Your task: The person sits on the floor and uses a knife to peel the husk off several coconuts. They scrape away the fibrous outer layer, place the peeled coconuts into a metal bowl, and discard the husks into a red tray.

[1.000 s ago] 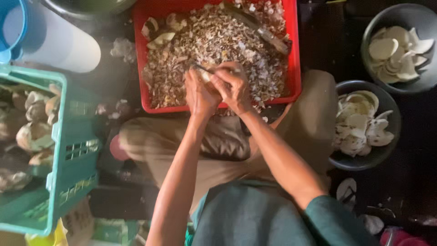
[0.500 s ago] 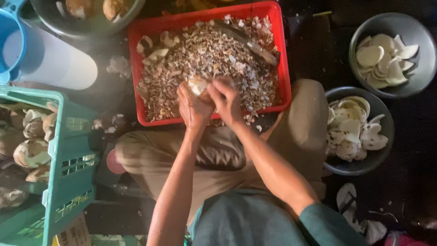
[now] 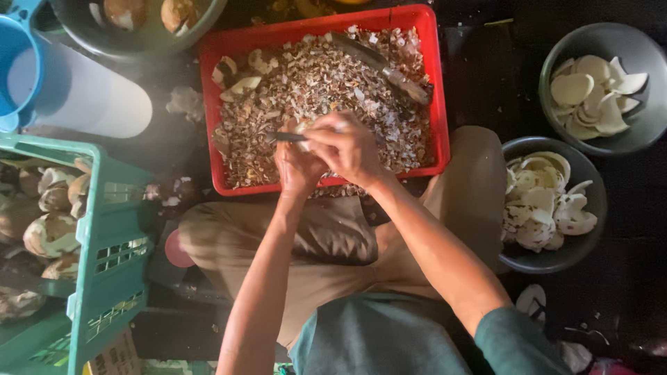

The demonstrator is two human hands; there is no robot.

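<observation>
**Head view: two hands peel a pale piece over a red tray of shavings**

Head camera looks straight down at a seated person whose two hands meet just above the near edge of a red plastic tray in the upper middle of the frame. The left hand is curled shut around a small knife, whose dark blade sticks out to the left over the tray. The right hand is cupped with its fingers pinched on a small pale piece, most of it hidden behind the fingers, so its kind cannot be told for sure. Knife and piece touch between the two hands.

The tray is heaped with brown and white shavings, and a second, larger knife lies slantwise on the heap toward the upper right of the tray.

At the right edge of the frame stand two dark round bowls: the upper bowl and the lower bowl, each holding peeled white pieces. At the left, a green slatted crate holds rough brown and cream unpeeled lumps. A blue jug sits in the upper left corner, with a white cylinder lying beside it. A further dark basin shows at the top edge.
</observation>
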